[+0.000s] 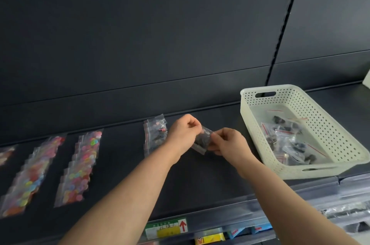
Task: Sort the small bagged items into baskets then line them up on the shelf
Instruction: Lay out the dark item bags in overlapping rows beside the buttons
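Between my two hands hangs a small clear bag of dark pieces (pixel 202 140), just above the dark shelf (pixel 200 180). My left hand (pixel 183 131) pinches its upper left edge, and my right hand (pixel 228 142) pinches its right side. Behind my left hand a short row of similar dark-item bags (pixel 154 134) lies on the shelf. To the right stands a cream perforated basket (pixel 332 136) holding several more bags of dark pieces (pixel 290 140).
Two long overlapping rows of bags with colourful discs (pixel 80 168) (pixel 30 178) lie on the shelf's left side, and another row (pixel 6 154) shows at the left edge. Price labels (pixel 166 227) run along the shelf's front rail. A dark back panel rises behind.
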Motion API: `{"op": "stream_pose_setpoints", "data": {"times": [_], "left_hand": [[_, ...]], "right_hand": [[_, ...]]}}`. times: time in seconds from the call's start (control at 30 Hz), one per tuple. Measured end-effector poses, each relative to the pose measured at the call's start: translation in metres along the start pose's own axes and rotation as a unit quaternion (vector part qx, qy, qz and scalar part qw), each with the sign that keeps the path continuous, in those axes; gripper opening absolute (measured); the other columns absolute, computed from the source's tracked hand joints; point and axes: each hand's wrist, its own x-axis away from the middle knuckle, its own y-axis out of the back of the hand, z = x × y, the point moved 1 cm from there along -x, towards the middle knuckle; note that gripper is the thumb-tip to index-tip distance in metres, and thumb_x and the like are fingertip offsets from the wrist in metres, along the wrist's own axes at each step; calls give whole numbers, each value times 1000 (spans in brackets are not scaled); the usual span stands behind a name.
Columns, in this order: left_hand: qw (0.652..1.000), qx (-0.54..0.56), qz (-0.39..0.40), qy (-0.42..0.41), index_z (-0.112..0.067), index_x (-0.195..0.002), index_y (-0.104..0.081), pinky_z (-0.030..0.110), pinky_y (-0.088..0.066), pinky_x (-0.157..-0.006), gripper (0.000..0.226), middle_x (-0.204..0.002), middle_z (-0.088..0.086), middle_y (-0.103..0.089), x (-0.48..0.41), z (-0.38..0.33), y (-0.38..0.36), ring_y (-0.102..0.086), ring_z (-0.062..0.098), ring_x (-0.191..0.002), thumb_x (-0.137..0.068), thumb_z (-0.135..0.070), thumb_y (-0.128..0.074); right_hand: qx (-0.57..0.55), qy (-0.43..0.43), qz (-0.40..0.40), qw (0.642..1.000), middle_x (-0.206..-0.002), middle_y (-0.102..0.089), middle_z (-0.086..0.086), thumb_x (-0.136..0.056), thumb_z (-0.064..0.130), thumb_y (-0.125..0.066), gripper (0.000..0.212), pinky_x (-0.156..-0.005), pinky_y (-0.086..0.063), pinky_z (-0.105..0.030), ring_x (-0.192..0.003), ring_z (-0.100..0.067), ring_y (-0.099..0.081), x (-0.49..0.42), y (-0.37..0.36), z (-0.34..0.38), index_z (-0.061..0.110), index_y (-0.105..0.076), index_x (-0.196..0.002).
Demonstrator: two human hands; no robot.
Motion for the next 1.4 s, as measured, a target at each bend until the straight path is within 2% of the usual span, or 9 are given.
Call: {"op": "stream_pose_setpoints", "data": {"times": [0.17,0.3,0.47,0.7,0.83,0.93,1.13,1.27,1.4], "left_hand": [[999,-12,-4,-42,-19,-86,-62,30,-48,-78,9,-83,-1,-65,0,-2,3,-57,12,-77,-91,-13,-59],[1000,-8,-15,20,-19,-105,-62,28,-50,-84,18,-101,-3,-67,0,7,16,-63,11,-95,-90,-28,-66],[997,-34,-56,34,-21,-82,-64,40,-55,-84,11,-80,-3,-70,7,19,25,-65,15,-79,-92,-23,-60],[941,-315,-97,-75,-26,-85,-57,42,-52,-72,16,-84,-8,-65,10,-5,36,-59,17,-82,-97,-22,-48],[973,-211,-86,-37,-23,-82,-53,39,-53,-74,18,-86,-12,-70,12,3,47,-62,14,-83,-98,-20,-46],[994,-75,-77,13,-14,-88,-55,29,-50,-70,15,-88,-7,-73,20,12,54,-61,11,-75,-99,-18,-46],[986,-24,-100,130,-14,-77,-63,28,-49,-66,17,-73,1,-68,41,64,76,-59,11,-65,-93,-14,-57],[976,-109,-131,134,-19,-76,-68,32,-53,-74,14,-76,-4,-70,47,92,82,-63,14,-73,-89,-23,-65],[965,-171,-154,125,-20,-82,-67,35,-55,-77,12,-81,-8,-69,44,96,84,-65,14,-82,-90,-27,-62]], "right_hand": [[56,67,16,996,-88,-68,12,-84,14,-67,20,-79,-51,-22,-82,-3,-67,-3,-8,5,25,-60,-99],[-142,-26,25,989,-85,-72,-4,-92,6,-58,11,-74,-57,-31,-74,-12,-71,-7,-14,4,14,-63,-88],[-246,-90,104,959,-97,-70,-8,-94,6,-57,8,-73,-54,-28,-87,-17,-70,-6,-23,1,8,-59,-100],[-167,-94,105,976,-120,-61,-2,-81,2,-70,61,-94,-49,-32,-108,-17,-60,-7,-35,-5,13,-45,-134],[-214,-94,120,965,-128,-55,-4,-83,-2,-67,68,-89,-48,-29,-111,-17,-57,-8,-42,3,12,-35,-141],[-243,-96,147,954,-106,-64,-3,-88,4,-63,41,-74,-50,-24,-91,-13,-63,-5,-48,11,7,-49,-126],[-89,-59,189,976,-82,-68,-2,-88,13,-65,4,-63,-52,-22,-76,-12,-67,9,-73,12,13,-64,-92],[122,34,133,983,-82,-70,4,-84,23,-69,13,-62,-49,-23,-77,-11,-66,11,-86,11,21,-63,-95],[163,84,78,980,-81,-64,12,-87,22,-66,25,-63,-47,-20,-77,-6,-61,9,-95,14,24,-57,-110]]}}
